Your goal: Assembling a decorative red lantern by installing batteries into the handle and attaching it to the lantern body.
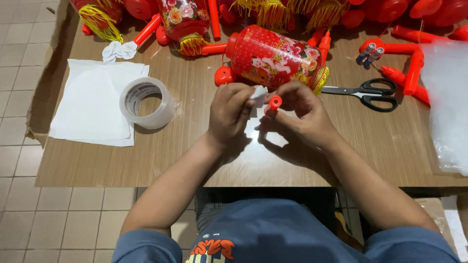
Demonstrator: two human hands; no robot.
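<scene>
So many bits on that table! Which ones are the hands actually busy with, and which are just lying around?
In hand:
- left hand: small white piece
- right hand: red tube

Lying about:
- tape roll
- white sheets
- scissors
- red lantern
- clear plastic bag

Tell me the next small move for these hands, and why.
Probably bring the white scrap in the left hand onto the red cap held by the right hand. The two pieces sit almost together between the fingertips, over the table, just in front of the lantern.
</scene>
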